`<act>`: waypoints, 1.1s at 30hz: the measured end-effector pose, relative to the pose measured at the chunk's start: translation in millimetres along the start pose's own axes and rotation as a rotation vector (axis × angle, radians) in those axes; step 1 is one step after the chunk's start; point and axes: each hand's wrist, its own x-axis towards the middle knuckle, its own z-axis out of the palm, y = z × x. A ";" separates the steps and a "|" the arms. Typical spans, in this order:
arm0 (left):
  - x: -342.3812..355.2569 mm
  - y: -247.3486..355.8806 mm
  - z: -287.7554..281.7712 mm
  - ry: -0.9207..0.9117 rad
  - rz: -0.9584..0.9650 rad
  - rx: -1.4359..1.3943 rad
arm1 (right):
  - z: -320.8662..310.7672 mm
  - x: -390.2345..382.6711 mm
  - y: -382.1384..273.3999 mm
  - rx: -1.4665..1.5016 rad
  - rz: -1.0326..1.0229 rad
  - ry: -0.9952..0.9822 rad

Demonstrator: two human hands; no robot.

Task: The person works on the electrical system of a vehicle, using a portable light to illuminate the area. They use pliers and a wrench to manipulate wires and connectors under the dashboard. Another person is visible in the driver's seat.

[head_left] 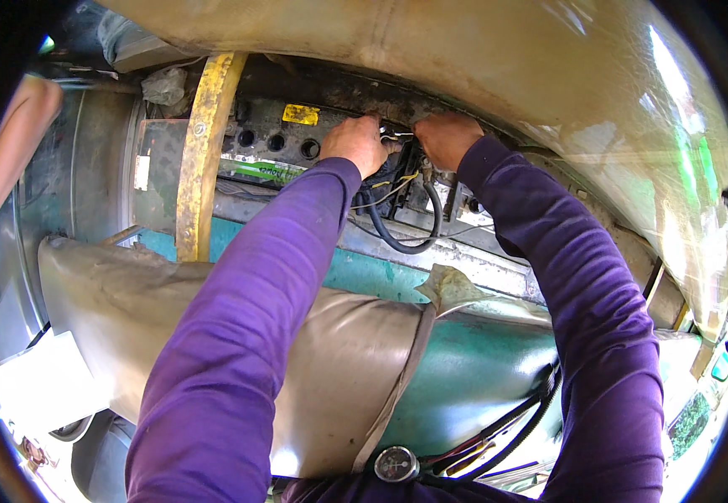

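Both arms, in purple sleeves, reach forward to a dark, dirty battery (251, 126) with round holes along its top, a yellow label and a green strip. My left hand (355, 144) is closed at the battery's right end, fingers curled; what they grip is hidden. Close beside it, my right hand (448, 141) is also closed, its fingertips turned away from view. Thin light wires (396, 136) show in the gap between the hands. Just below them a thick black cable (406, 248) loops down, with thin yellow wires (393, 186) next to it.
A worn yellow bar (204, 159) crosses the battery's left part. Nearer lies a tan and green padded seat (347, 352). A large tan panel (498, 50) hangs overhead. A round gauge (396, 464) and black corrugated tubing (531, 411) are close to me. Another person's arm (16, 142) shows at far left.
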 end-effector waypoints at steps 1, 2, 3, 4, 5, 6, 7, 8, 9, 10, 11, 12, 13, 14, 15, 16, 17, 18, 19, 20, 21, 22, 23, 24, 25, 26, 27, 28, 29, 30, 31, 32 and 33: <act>-0.6 0.3 -0.2 0.000 -0.002 -0.001 | -2.0 -0.2 -2.2 -0.002 0.006 -0.006; -0.9 0.5 -0.2 -0.001 -0.004 -0.002 | -3.3 0.0 -3.7 -0.005 0.013 -0.010; -1.1 0.2 -0.2 0.002 -0.002 -0.005 | -3.8 0.3 -4.9 -0.010 0.023 -0.025; -0.7 0.0 0.0 0.004 -0.002 -0.007 | -3.4 0.4 -4.7 -0.015 0.032 -0.039; -0.5 -0.6 0.8 0.007 0.003 -0.010 | -2.0 1.2 -4.1 -0.027 0.053 -0.062; 0.4 -1.2 1.6 0.009 0.007 -0.012 | 0.2 1.5 -2.2 -0.024 0.038 -0.044; 1.3 -2.0 2.4 0.016 0.014 -0.013 | 3.0 2.4 -0.1 -0.027 0.033 -0.034; 2.0 -2.9 3.3 0.021 0.018 -0.012 | 6.6 3.1 2.0 -0.017 0.006 -0.020; 2.6 -4.1 4.0 0.014 0.013 -0.008 | 10.4 2.3 5.3 -0.018 0.007 -0.014; 3.0 -5.0 4.7 0.016 0.018 -0.010 | 14.3 2.4 7.6 -0.009 -0.009 -0.005; 3.8 -5.5 5.1 0.009 0.016 -0.011 | 18.2 0.1 10.3 0.008 -0.034 0.067; 4.4 -6.2 5.3 0.002 0.014 -0.012 | 21.3 -1.6 12.7 0.016 -0.046 0.072; 3.9 -6.7 5.6 0.013 0.028 -0.015 | 23.7 -3.3 13.6 0.034 -0.065 0.140; 4.0 -6.8 5.5 0.025 0.041 -0.018 | 24.8 -5.9 15.4 0.033 -0.033 0.139; 3.1 -7.3 5.5 0.035 0.052 -0.023 | 24.0 -6.0 15.6 0.040 -0.007 0.214; 2.8 -7.3 5.3 0.031 0.048 -0.027 | 22.3 -8.2 16.1 0.031 0.068 0.217; 2.5 -7.4 5.2 0.027 0.042 -0.032 | 18.5 -8.0 16.0 0.026 0.133 0.198; 2.4 -7.6 5.1 0.027 0.036 -0.037 | 13.6 -7.5 14.4 0.002 0.126 0.154; 2.8 -7.7 5.2 0.039 0.044 -0.036 | 7.4 -8.0 13.2 -0.016 0.115 0.090; 3.2 -8.3 5.7 0.050 0.056 -0.035 | -0.6 -5.8 10.3 -0.043 0.103 0.063; 4.6 -8.8 6.3 0.049 0.061 -0.030 | -7.5 -5.3 4.6 -0.045 0.107 0.017; 5.9 -9.7 7.1 0.037 0.052 -0.029 | -14.7 -3.2 -5.0 -0.056 0.103 0.010; 6.8 -11.0 8.4 0.010 0.033 -0.023 | -21.6 -0.5 -16.8 -0.066 0.082 -0.004; 8.3 -12.5 9.5 0.000 0.023 -0.019 | -29.2 2.7 -29.6 -0.093 0.084 -0.013; 8.3 -14.9 11.2 0.014 0.008 -0.031 | -36.7 7.1 -42.3 -0.121 0.073 -0.030; 9.1 -17.1 12.5 0.042 0.003 -0.045 | -42.5 11.0 -54.9 -0.154 0.073 -0.059; 8.8 -19.5 14.1 0.062 0.006 -0.073 | -47.2 21.3 -73.8 -0.132 0.145 -0.062; 8.3 -21.7 15.4 0.086 0.055 -0.078 | -50.7 29.7 -87.2 -0.117 0.226 -0.076; 9.4 -22.7 15.5 0.106 0.110 -0.097 | -52.0 30.1 -90.5 -0.091 0.255 -0.052; 9.0 -24.0 15.1 0.090 0.121 -0.095 | -51.3 32.2 -90.1 -0.106 0.244 -0.022; 9.8 -23.2 14.7 0.061 0.130 -0.053 | -48.6 31.0 -84.6 -0.109 0.180 0.040; 10.0 -21.9 14.0 0.042 0.103 -0.027 | -42.3 27.6 -74.4 -0.121 0.129 0.040; 10.4 -19.5 12.9 0.001 0.050 0.015 | -34.6 16.0 -54.7 -0.241 -0.020 0.091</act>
